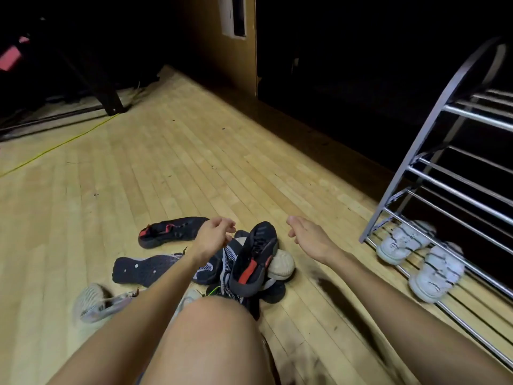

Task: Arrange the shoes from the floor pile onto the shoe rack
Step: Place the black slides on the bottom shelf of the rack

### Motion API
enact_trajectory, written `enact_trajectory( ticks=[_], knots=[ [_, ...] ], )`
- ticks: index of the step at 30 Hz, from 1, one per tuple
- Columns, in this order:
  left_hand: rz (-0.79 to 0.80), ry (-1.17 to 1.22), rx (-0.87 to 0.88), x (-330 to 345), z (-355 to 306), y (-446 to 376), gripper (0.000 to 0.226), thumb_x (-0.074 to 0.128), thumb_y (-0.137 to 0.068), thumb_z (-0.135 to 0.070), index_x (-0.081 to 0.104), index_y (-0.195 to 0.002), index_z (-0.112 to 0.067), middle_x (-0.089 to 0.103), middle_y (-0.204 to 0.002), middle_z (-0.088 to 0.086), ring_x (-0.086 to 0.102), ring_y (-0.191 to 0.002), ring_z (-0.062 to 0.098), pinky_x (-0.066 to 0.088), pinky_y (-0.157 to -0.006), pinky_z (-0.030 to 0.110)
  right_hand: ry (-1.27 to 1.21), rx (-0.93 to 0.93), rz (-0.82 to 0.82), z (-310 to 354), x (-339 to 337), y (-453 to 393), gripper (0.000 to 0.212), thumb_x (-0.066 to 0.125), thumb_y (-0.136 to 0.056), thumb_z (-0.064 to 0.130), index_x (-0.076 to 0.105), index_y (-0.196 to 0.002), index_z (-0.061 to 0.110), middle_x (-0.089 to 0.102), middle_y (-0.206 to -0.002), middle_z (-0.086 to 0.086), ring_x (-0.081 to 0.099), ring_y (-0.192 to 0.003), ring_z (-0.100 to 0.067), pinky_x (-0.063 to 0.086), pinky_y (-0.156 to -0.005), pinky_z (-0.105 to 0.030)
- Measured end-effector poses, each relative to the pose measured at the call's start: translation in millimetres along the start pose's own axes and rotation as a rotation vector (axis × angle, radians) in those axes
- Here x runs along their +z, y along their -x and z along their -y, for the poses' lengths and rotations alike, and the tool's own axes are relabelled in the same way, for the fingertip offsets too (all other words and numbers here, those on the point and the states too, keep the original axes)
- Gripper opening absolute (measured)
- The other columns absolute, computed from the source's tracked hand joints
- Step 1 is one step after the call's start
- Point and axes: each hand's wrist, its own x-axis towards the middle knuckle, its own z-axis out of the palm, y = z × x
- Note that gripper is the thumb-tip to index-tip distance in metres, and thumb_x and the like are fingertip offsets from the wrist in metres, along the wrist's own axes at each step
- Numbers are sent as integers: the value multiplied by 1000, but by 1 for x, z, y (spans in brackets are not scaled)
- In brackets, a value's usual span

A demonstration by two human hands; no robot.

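pile (244, 262): dark sneakers heaped on floor (166, 168), near knee
handling: probably light, soft uppers; best gripped at heel collar
hands: left hand (213, 234) and right hand (305, 234) loosely curled, empty, above pile
rack (458, 187): right, white pair (422, 255) on bottom tier

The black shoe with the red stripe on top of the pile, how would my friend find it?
Start at the metal shoe rack on the right, then look left to the shoe pile on the wooden floor. The black shoe with the red stripe lies tipped on top, highest of all, with a long red stripe down its side, unlike the flat black shoes beside it.
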Motion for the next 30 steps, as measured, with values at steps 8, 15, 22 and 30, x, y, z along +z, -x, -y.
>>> enact_trajectory(
  ticks=[8, 15, 22, 30],
  knots=[
    [129, -155, -204, 15, 51, -25, 12, 47, -96, -26, 54, -92, -17, 50, -82, 3, 48, -71, 19, 40, -54, 25, -18, 86, 113, -26, 51, -20, 51, 22, -104, 51, 60, -108, 18, 61, -101, 5, 57, -101, -17, 41, -90, -34],
    [153, -241, -268, 32, 68, -35, 12, 52, -97, -21, 52, -88, -13, 48, -73, 6, 45, -64, 21, 38, -54, 28, 2, 234, 168, -44, 87, -31, 50, 31, -101, 41, 60, -77, 9, 63, -76, -10, 55, -62, -22, 52, -66, -37],
    [269, -523, -248, 40, 75, -36, 11, 58, -85, -6, 66, -80, 0, 63, -79, 12, 55, -71, 22, 48, -65, 35, 15, 456, 335, -51, 108, -23, 51, 33, -101, 45, 59, -109, 2, 72, -77, -14, 53, -46, -17, 40, -44, -20],
    [309, -292, -345, 54, 52, -16, 6, 63, -88, -1, 63, -90, -7, 58, -77, 9, 45, -55, 16, 39, -40, 20, -12, 347, 175, -51, 79, -8, 28, 50, -88, 31, 63, -88, 6, 60, -50, -1, 53, -40, -10, 42, -47, -20]
  ],
)
